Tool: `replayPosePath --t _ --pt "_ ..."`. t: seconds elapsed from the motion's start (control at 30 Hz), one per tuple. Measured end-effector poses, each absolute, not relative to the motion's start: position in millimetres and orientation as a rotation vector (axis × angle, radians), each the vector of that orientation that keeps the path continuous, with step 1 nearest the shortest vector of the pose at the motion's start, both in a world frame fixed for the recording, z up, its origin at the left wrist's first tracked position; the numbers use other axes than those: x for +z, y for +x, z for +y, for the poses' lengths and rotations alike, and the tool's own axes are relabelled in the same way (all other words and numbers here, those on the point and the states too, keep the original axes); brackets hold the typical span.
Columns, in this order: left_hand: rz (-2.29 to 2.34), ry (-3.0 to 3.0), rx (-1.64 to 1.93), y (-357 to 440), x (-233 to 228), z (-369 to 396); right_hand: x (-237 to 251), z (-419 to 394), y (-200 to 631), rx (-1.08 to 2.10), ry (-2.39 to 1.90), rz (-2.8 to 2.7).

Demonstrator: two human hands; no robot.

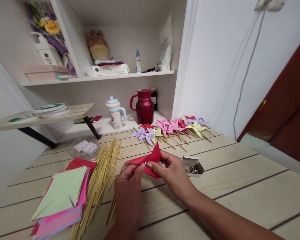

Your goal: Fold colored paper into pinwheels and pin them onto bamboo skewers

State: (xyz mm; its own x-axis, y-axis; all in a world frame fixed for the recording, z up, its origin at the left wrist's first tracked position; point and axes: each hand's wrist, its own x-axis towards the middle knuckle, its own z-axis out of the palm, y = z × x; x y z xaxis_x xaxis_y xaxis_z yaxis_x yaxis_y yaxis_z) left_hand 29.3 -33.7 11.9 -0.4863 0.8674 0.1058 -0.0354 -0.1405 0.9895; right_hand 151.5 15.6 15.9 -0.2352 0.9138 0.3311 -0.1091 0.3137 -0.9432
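Both hands hold a folded red paper piece (150,159) just above the wooden table (240,186). My left hand (128,185) pinches its lower left side, my right hand (171,173) grips its right side, and a small metal pin shows between the fingertips. A pile of thin wooden sticks (102,176) lies left of the hands. A stack of coloured paper squares (62,196) sits further left. A small open box of metal pins (193,166) stands right of my right hand. Several finished paper pinwheels (170,128) lie at the table's far edge.
Behind the table stand a red thermos jug (144,106) and a white sippy cup (115,115). A shelf (102,77) above holds bottles, packets and a plush toy. A side board with tape rolls (50,110) juts in from the left. A dark red door (287,110) is at right.
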Motion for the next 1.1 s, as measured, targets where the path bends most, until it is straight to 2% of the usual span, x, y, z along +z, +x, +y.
replayPosePath --t 0.5,0.77,1.1 --pt "1.727 1.660 1.969 26.2 6.5 -33.3 17.1 13.4 145.5 1.070 -0.837 -1.435" --pt "1.766 2.074 1.997 15.6 -0.1 -33.5 18.6 9.7 148.0 1.067 -0.804 -1.424" --pt "1.545 2.499 2.003 -1.6 5.9 -34.9 20.0 8.0 160.8 0.477 -0.381 -1.704"
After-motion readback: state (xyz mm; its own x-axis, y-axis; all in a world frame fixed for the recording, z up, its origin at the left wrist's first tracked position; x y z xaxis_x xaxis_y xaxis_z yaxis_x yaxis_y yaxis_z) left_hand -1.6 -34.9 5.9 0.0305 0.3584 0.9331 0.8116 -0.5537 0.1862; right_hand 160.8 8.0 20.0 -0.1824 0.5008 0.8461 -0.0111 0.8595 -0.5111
